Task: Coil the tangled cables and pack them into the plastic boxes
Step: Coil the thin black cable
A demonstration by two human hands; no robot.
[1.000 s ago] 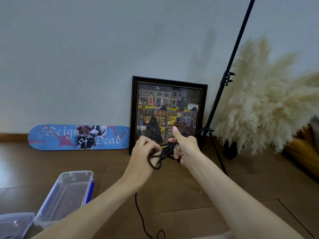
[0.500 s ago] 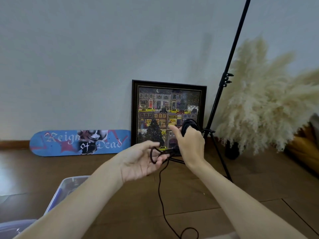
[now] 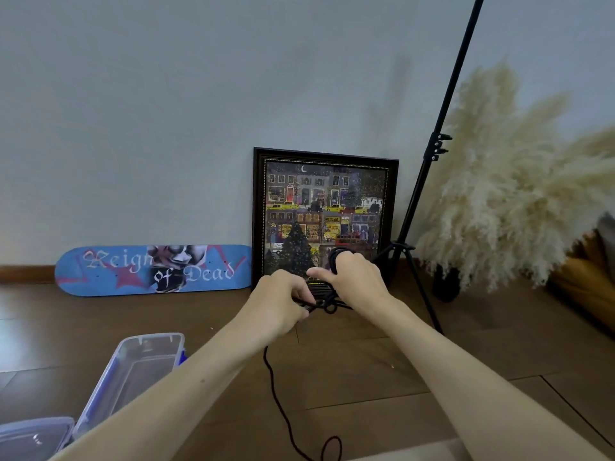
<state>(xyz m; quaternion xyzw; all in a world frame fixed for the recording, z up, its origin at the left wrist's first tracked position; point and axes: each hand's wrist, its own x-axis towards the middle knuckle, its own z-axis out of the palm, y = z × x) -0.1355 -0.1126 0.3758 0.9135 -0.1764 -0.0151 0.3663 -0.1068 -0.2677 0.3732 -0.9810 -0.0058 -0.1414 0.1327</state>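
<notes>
Two hands meet mid-view above a brown wooden floor [image 3: 366, 377]. The left hand [image 3: 279, 304] and the right hand [image 3: 356, 281] each keep a grip clamped on a black cable [image 3: 327, 302], which trails to the floor at 6 o'clock. A clear plastic box [image 3: 149, 337] sits at 7 o'clock. Against the pale wall [image 3: 199, 94] lean a skateboard [image 3: 133, 271] at 9 o'clock and a framed picture [image 3: 259, 211] at 12. A stand [image 3: 432, 154] and dried grass [image 3: 515, 194] fill 2 o'clock.
</notes>
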